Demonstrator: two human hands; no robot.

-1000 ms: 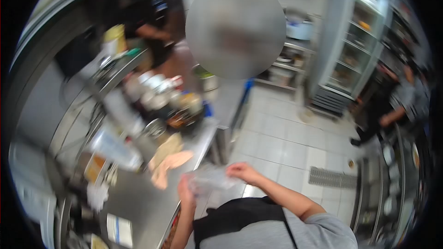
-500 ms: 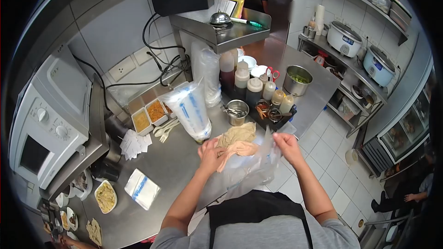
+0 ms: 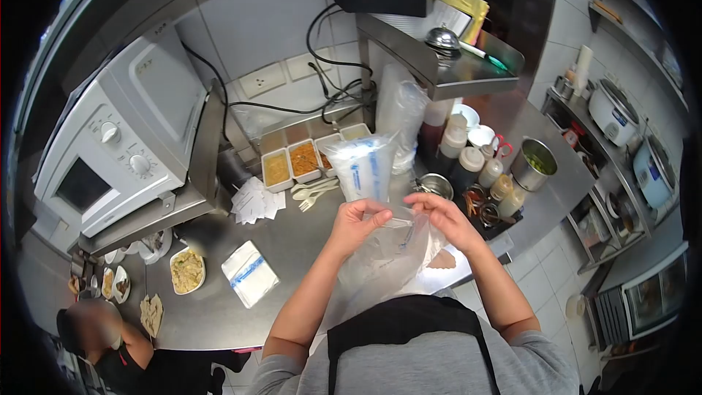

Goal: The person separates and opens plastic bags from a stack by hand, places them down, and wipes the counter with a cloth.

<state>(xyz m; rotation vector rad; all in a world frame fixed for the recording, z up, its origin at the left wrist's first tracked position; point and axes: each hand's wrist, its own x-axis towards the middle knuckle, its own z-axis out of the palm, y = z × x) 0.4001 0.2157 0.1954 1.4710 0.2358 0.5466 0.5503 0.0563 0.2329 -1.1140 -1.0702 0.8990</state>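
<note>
A clear plastic bag (image 3: 376,260) hangs in front of my apron, its upper edge between my two hands. My left hand (image 3: 356,228) pinches that edge with thumb and fingers. On the other side, my right hand (image 3: 447,221) grips the bag's rim with bent fingers. A crumpled peach-tan cloth-like piece (image 3: 442,259) shows at the bag's right side, mostly hidden; I cannot tell if it is inside or behind. Just beyond my hands stands a bundle of clear bags with blue print (image 3: 365,168). A metal pot (image 3: 436,186) is partly hidden behind my right hand.
A folded white-and-blue packet (image 3: 250,274) and a bowl of food (image 3: 187,271) lie left on the steel counter (image 3: 212,322). Sauce bottles (image 3: 470,162) and a pot of greens (image 3: 534,164) stand right. The microwave (image 3: 131,132) is upper left; a person (image 3: 139,344) is lower left.
My left hand has left the tan cloth and now holds the bag's edge. Both hands have come closer together at the bag's mouth. The view has turned left, bringing a person into sight.
</note>
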